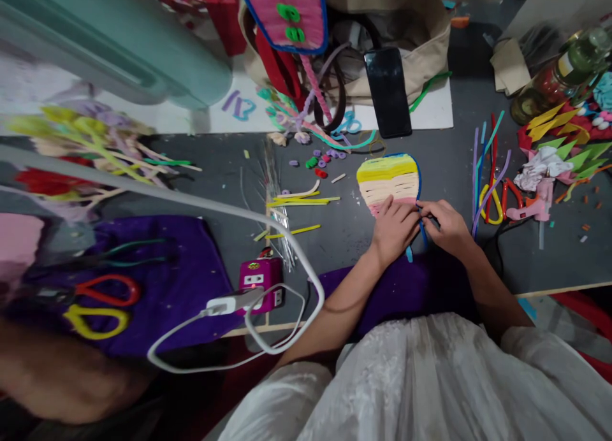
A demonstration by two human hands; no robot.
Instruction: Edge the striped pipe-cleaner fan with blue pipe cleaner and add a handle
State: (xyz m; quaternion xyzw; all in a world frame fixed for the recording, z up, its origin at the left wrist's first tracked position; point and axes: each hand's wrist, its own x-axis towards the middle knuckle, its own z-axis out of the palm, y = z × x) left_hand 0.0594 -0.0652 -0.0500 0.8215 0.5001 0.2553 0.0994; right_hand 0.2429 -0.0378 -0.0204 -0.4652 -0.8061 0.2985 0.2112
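Note:
A striped craft panel (388, 180), with yellow, cream and pink bands, lies flat on the grey table. A blue pipe cleaner (419, 173) runs along its right edge, and its loose end hangs down toward me. My left hand (396, 224) rests over the pink lower part, fingers bent and pressing on the panel. At the lower right edge, my right hand (442, 223) pinches the blue pipe cleaner between thumb and fingers. The panel's lower tip is hidden beneath my hands.
Right of my hands lie loose pipe cleaners (478, 167), yellow-handled scissors (486, 205) and a pink glue gun (533, 205). A black phone (388, 92) lies behind. Leftward are cut yellow strips (306, 201), a purple power socket (262, 281) and a white cable (191, 199). Another person's arm (62, 377) shows lower left.

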